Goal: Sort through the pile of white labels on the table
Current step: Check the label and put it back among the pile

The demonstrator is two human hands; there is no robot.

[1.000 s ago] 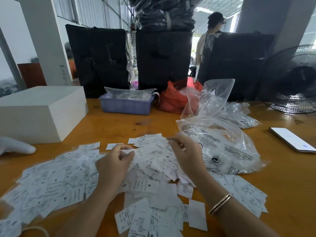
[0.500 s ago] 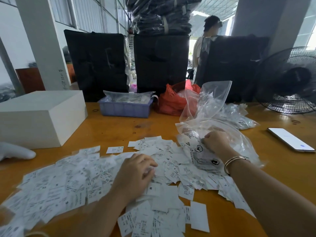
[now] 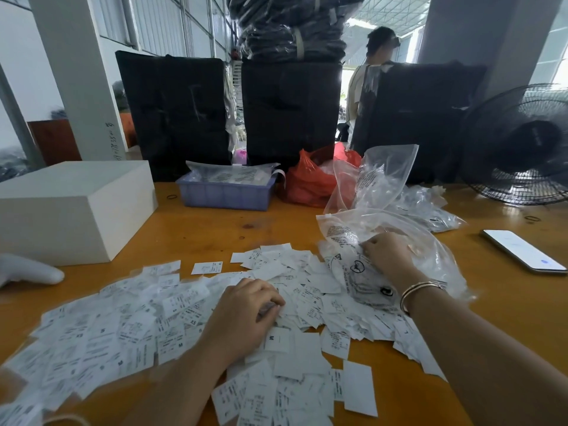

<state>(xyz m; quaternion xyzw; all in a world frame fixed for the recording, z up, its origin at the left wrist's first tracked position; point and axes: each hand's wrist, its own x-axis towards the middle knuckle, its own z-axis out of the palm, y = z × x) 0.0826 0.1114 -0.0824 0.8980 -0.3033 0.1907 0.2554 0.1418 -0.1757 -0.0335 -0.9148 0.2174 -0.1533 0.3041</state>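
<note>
A wide pile of small white printed labels [image 3: 129,327] covers the near part of the wooden table [image 3: 215,229]. My left hand [image 3: 246,312] lies on the middle of the pile, fingers curled, pinching some labels under its fingertips. My right hand [image 3: 387,256], with a bracelet on the wrist, reaches into the mouth of a clear plastic bag [image 3: 430,253] at the pile's right edge and grips the bag's film. What the right fingers touch inside the bag is hidden.
A white box [image 3: 70,207] stands at the left, a white object [image 3: 27,270] near it. Behind are a blue tray [image 3: 227,193], a red bag [image 3: 310,179], more clear bags [image 3: 424,207], a fan [image 3: 528,149] and black bundles [image 3: 172,115]. A phone [image 3: 522,250] lies right. A person [image 3: 368,72] stands behind.
My right hand left the labels and moved right into the clear bag. My left hand slid rightwards to the middle of the pile and stays there.
</note>
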